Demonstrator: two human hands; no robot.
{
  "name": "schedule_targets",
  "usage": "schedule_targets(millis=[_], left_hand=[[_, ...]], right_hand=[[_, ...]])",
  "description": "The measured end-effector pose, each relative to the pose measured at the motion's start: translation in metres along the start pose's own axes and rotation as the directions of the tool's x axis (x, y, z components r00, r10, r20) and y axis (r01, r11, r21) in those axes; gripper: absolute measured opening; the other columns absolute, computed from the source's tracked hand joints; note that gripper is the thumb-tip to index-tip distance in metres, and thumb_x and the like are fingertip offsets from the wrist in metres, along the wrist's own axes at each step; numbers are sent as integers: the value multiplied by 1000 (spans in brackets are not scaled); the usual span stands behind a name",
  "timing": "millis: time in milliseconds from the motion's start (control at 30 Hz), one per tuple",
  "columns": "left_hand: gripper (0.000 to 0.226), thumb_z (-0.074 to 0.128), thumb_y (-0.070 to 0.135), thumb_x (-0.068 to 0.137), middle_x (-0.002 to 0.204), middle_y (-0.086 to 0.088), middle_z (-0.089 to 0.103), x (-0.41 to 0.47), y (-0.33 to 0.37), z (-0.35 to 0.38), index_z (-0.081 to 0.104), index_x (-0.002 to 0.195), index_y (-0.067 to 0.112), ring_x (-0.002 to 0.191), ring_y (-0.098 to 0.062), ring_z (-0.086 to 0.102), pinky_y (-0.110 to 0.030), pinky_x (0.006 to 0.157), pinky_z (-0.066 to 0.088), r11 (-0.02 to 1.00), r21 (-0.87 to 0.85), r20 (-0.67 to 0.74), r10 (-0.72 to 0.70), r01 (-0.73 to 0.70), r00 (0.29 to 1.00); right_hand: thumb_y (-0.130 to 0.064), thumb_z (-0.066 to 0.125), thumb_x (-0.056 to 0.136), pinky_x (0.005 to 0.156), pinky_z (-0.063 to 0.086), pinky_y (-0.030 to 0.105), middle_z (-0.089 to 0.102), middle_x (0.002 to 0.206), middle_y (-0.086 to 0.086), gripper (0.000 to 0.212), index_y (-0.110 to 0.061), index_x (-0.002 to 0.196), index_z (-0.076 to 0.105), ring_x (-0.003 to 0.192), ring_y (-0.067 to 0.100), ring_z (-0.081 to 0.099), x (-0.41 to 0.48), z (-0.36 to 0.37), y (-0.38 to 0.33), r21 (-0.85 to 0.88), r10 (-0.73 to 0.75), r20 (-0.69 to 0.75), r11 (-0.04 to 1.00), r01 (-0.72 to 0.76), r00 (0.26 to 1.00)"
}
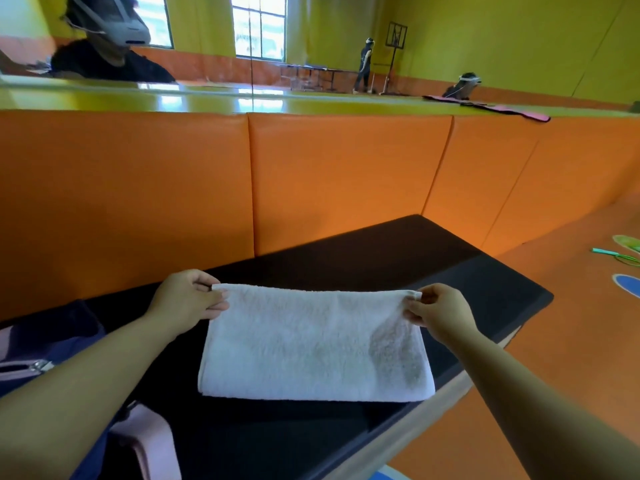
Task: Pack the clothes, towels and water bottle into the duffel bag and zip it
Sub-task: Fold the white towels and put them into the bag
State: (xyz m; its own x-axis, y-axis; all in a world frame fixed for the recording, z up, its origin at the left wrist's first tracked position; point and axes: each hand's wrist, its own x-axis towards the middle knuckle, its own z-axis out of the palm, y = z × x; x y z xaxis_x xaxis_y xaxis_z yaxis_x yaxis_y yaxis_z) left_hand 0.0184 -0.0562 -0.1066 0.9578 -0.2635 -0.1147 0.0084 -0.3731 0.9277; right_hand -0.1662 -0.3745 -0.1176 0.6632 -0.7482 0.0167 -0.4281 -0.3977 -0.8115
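— White terry cloth, folded: that towel (315, 341) lies on the black surface (398, 258), toward its near edge, doesn't it?

— Yes, its near fold rests flat close to that edge, while its far edge is lifted a little by both hands.

— How does each grip stand?

— The left hand (187, 303) is pinched closed on the towel's far left corner, thumb on top and fingers beneath. The right hand (440, 313) is pinched closed on the far right corner in the same way.

— Anything on the towel itself?

— A greyish patch shows on its right half, near the right hand; whether it is shadow or damp I cannot tell.

— And the bag?

— A dark blue bag (52, 344) with pale pink trim sits at the left end of the surface, partly under the left forearm. A metal zip pull (41, 366) shows on it. Whether it is open I cannot tell.

— What is behind the surface?

— An orange padded wall (311, 174) runs along its far edge, touching it. Orange floor (571, 323) lies off the right end.
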Motion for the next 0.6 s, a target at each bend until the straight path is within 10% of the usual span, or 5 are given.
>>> schedule_targets(millis=[167,300,433,600], left_hand=[[30,64,-1,86,96,-22,65,27,-16,18,56,114,-6,81,-27,69,-34,72,58,998,57,20,-41,39,999],[47,69,11,84,126,-7,54,31,-33,30,54,128,11,95,-19,60,-35,88,49,939,325,8,118,-114,993],[43,64,21,88,140,3,44,27,-40,40,54,130,23,125,-16,44,-26,102,31,722,515,245,393,-462,886],[44,34,35,100,156,10,22,23,-45,49,29,143,41,146,-13,10,-35,118,8,364,702,584,198,-612,787]], right_hand=[[-15,71,83,76,59,46,71,76,7,11,-11,88,62,70,24,71,27,18,21,-14,93,48,996,-92,995],[-28,71,83,81,53,36,56,129,8,59,-13,134,45,97,25,64,21,27,25,-249,52,92,968,-28,994],[-37,67,85,89,49,34,47,136,2,52,-20,131,50,110,21,55,-15,33,17,-519,-307,184,777,357,934],[-48,50,91,82,46,25,54,120,-11,33,-32,119,58,96,12,56,-58,44,-3,-452,-267,540,709,542,798]])
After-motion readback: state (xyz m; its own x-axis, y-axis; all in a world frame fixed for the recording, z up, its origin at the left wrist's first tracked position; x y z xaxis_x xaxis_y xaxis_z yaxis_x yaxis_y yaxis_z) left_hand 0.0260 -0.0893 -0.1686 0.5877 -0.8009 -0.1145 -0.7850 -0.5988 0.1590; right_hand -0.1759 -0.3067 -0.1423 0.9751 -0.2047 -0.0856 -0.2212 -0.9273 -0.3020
